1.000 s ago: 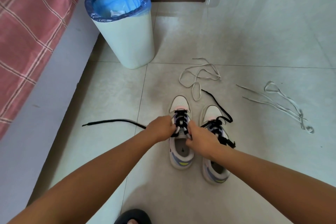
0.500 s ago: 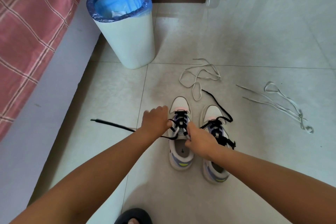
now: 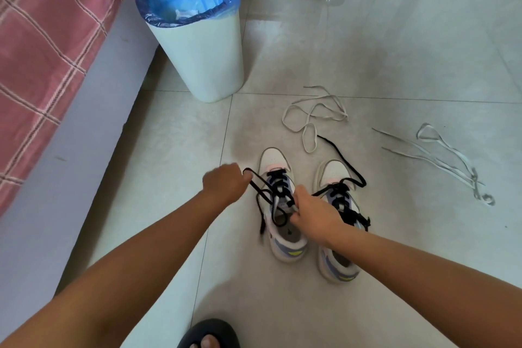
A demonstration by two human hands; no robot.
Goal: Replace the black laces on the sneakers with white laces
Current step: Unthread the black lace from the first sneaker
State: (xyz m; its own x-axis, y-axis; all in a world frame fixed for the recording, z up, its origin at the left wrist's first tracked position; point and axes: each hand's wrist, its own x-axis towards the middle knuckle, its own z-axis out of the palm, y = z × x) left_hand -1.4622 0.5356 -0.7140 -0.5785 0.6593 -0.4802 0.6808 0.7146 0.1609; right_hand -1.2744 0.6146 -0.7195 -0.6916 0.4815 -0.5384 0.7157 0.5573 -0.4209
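Since the earlier frame, left hand (image 3: 226, 182) pulls black lace (image 3: 261, 188) free, fingers pinching it; right hand (image 3: 312, 216) grips left sneaker (image 3: 282, 243); no readable writing.

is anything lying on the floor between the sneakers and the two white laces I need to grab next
Almost nothing. One white lace lies just beyond the left sneaker, the other white lace to the right of the right sneaker. Only a loose black lace end trails across the bare floor between.

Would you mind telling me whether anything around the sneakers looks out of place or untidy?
Only mild clutter: two white laces lie loose on the floor, one looped beyond the shoes, one strung out to the right. The right sneaker's black lace trails across the tiles. Nothing looks spilled or damaged.
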